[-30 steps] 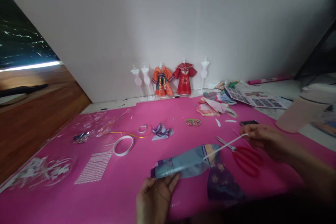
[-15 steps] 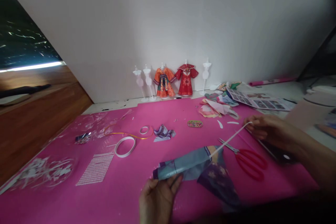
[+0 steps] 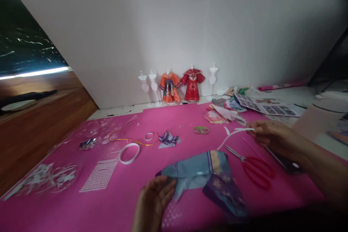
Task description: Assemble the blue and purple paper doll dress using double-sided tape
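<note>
A small blue and purple doll garment [image 3: 193,164] lies on the pink mat, with a cream band and a flowered part at its right end. At its left end my left hand [image 3: 155,198] grips the cloth edge between fingers and thumb. My right hand [image 3: 268,134], closed, pinches one end of a thin white strip [image 3: 230,136], perhaps tape backing. This strip curves down toward the mat beyond the garment; whether its tip touches the cloth I cannot tell. Red-handled scissors [image 3: 257,170] lie partly open between the garment and my right hand.
A white tape roll [image 3: 129,153], a sheet of pearl-like dots [image 3: 99,174], and a crumpled purple cloth [image 3: 169,139] lie leftward. Behind stand dressed mannequins [image 3: 170,87] and bare ones. Fabric pieces [image 3: 224,112] and a printed sheet [image 3: 268,105] are at back right; a phone-like dark object [image 3: 284,159] lies right.
The white strip, earlier taut from the garment to my right hand, is now slack and curved, off most of the cloth. My left hand has shifted slightly left along the garment's end.
</note>
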`<state>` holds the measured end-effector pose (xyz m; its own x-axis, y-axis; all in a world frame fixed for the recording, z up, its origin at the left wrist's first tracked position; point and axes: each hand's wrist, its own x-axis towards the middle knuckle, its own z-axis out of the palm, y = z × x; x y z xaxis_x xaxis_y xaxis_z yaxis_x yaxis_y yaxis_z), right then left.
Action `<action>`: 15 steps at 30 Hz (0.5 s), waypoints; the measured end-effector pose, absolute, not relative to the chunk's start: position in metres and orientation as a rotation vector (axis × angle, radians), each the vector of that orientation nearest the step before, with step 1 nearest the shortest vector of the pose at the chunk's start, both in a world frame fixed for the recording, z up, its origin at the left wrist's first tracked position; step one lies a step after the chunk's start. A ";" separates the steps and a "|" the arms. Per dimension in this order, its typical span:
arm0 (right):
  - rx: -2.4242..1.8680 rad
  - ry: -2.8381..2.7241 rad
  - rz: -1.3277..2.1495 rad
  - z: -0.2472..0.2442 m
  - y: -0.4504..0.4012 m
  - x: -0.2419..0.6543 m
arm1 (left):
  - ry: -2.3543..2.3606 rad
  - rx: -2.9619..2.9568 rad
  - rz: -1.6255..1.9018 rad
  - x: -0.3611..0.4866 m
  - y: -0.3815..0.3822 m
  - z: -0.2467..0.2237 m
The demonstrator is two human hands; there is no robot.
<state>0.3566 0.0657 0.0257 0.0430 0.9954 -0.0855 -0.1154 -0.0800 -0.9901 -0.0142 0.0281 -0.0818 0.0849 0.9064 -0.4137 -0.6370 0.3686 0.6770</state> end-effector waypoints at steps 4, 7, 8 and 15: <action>-1.192 -1.129 1.323 0.020 0.056 0.348 | 1.376 0.825 1.283 -0.040 0.020 -0.068; -1.177 -1.213 1.376 0.014 0.049 0.336 | 1.509 1.056 1.380 -0.031 0.018 -0.043; -1.163 -1.250 1.391 0.012 0.048 0.330 | 1.482 1.154 1.411 -0.021 0.019 -0.034; -1.066 -1.434 1.413 0.003 0.041 0.296 | 1.083 1.611 1.066 0.073 0.033 0.006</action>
<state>0.2956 0.0415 0.0033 -0.2889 0.9573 -0.0006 0.0147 0.0038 -0.9999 0.0728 0.0335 0.0057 0.2465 0.9542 0.1697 0.1842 -0.2180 0.9584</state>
